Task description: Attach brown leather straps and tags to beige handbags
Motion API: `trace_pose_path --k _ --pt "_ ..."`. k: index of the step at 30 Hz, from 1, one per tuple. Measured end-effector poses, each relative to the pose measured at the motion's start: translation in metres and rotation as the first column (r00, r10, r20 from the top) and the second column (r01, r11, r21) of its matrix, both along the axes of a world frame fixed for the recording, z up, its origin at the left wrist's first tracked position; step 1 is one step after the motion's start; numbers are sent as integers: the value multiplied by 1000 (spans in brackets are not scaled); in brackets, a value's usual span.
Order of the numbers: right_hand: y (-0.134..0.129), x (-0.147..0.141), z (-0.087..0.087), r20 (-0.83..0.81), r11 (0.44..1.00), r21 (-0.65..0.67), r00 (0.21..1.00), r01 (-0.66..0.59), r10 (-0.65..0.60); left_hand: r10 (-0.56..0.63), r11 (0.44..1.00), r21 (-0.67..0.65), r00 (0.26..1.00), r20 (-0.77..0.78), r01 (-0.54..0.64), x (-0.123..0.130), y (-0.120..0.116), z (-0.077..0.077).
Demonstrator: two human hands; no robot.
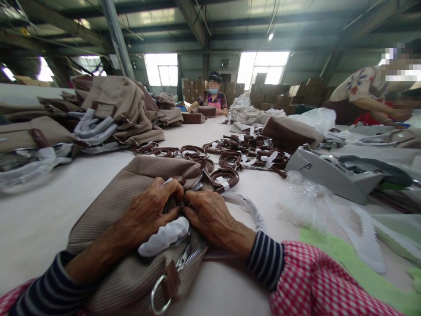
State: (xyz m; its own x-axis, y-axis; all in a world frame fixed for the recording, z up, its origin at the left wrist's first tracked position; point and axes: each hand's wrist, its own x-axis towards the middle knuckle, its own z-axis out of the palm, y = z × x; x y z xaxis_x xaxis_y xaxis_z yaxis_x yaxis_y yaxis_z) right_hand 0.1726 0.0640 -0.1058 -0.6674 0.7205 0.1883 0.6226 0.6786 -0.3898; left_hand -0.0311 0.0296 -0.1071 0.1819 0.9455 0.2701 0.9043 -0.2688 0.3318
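Observation:
A taupe ribbed handbag (108,206) lies on its side on the white table, its zipped opening facing me. My left hand (158,204) is closed at the opening, thumb and fingers pinching the bag's edge. My right hand (210,215) meets it there, fingertips closed on the same spot; the exact bit pinched is hidden between the fingers. Below them sits a handle wrapped in white tissue (166,237). Nearer to me are the open metal zipper (190,256) and a brown tab (170,281) with a silver ring (156,295).
Coiled brown straps (226,180) lie beyond the bag. A grey tape dispenser (329,171) stands to the right, near crumpled clear plastic (299,197) and green paper (332,245). Stacked handbags (115,101) fill the left. Co-workers sit across the table (215,98) and lean in at right (365,94).

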Motion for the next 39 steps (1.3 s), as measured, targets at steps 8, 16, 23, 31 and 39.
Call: trace_pose_path --k 8,16,23,31,39 --pt "-5 -9 3 109 999 6 993 36 -37 14 1000 -11 1000 28 -14 3 -2 3" --pt "-3 -4 -8 0 997 -18 998 69 -69 -54 996 -81 997 -48 50 8 1 9" --pt "1 -3 -14 -145 997 -59 988 50 -59 -48 996 -79 997 -58 43 11 5 11" --pt "6 8 -16 -338 985 -137 939 -108 56 -146 982 -141 978 -151 125 11 10 18" --pt "9 10 -20 -416 979 -176 909 -104 22 -126 989 -84 989 -79 120 1 10 0"
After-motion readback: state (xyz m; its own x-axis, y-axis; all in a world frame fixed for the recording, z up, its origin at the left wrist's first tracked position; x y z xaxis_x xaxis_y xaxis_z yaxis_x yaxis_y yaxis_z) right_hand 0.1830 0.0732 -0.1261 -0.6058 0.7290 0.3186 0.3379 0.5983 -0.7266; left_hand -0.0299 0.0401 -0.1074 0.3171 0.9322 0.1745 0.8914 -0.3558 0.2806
